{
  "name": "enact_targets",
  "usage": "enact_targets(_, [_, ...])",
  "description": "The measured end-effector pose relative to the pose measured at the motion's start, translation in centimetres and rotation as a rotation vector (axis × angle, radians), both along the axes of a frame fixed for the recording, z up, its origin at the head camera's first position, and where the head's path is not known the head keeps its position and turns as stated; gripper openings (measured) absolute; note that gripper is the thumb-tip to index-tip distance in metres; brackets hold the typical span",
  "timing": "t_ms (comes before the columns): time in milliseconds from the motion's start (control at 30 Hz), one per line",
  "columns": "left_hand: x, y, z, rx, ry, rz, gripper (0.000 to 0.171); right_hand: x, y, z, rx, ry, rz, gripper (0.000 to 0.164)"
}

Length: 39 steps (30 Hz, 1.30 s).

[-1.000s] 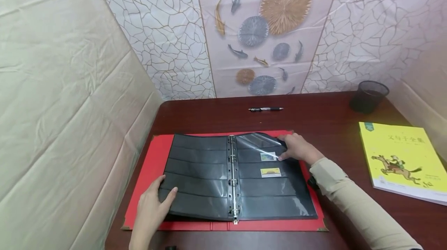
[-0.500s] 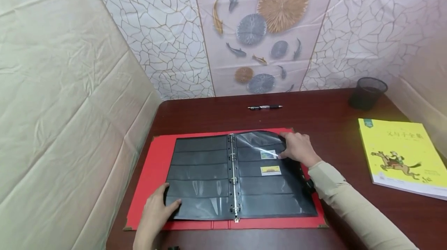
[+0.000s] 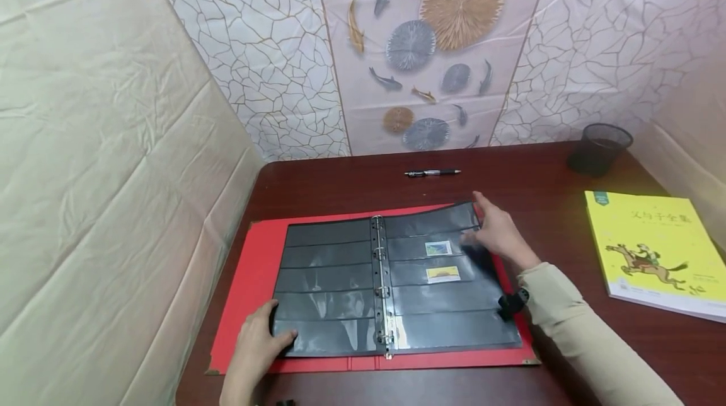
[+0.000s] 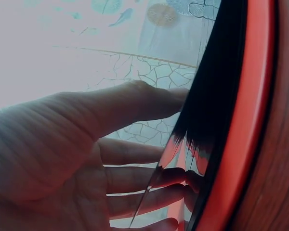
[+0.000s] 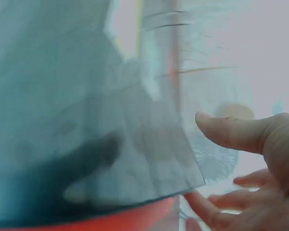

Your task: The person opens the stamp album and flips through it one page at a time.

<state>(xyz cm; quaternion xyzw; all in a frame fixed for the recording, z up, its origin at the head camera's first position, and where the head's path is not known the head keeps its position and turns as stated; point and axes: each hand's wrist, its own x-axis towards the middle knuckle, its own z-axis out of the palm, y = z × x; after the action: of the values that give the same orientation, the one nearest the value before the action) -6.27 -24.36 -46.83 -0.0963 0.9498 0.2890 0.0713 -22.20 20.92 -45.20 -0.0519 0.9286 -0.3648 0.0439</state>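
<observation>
A red ring-bound stamp album (image 3: 252, 261) lies spread on the table, its black pocket pages on metal rings (image 3: 382, 273). The right page (image 3: 454, 331) holds a blue-green stamp (image 3: 438, 248) and a yellow stamp (image 3: 443, 274); the left page (image 3: 329, 277) shows bare strips. My left hand (image 3: 252, 338) rests at the left page's lower outer corner, thumb (image 4: 154, 102) on its top and fingers along its edge. At the far right corner, slightly raised, is my right hand (image 3: 501, 234). Its index finger touches the corner from below, and its thumb (image 5: 231, 132) stands off the page.
Behind the album lies a pen (image 3: 432, 173). To the right is a yellow book (image 3: 652, 248) with a horse and riders on its cover, and a black mesh pen holder (image 3: 600, 149) stands at the back right. Cloth walls enclose the table (image 3: 334, 185).
My right hand has shifted outward to the far right corner and its thumb has come off the page. My left hand has slid slightly toward me as the left page settled flatter.
</observation>
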Motion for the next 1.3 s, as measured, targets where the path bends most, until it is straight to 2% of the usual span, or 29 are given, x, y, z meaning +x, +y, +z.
enact_targets(167, [0.0,0.1,0.1,-0.013,-0.017,0.002,0.074,1.0,1.6,1.9,-0.218,-0.110,0.014,0.086])
enact_targets(367, [0.0,0.0,0.0,-0.012,-0.011,-0.004,0.074,2.6,2.8,2.5,-0.351,-0.220,0.078,0.058])
enact_targets(467, [0.1,-0.1,-0.1,-0.008,-0.011,-0.005,0.074,3.6,3.0,2.5,-0.356,-0.267,0.135,0.057])
enact_targets(667, [0.3,-0.2,-0.2,-0.008,-0.011,0.000,0.074,5.6,2.6,3.3,-0.315,-0.339,0.204,0.069])
enact_targets(833, [0.1,-0.3,-0.3,-0.008,0.013,-0.001,0.073,6.3,2.0,4.2,-0.356,-0.336,0.240,0.071])
enact_targets(1000, [0.0,-0.3,-0.2,-0.007,0.035,-0.022,0.073,6.5,1.7,5.4,-0.378,-0.322,0.233,0.071])
enact_targets(1300, [-0.1,-0.1,-0.2,0.010,-0.019,-0.041,0.071,6.9,0.4,7.8,-0.438,-0.275,0.232,0.069])
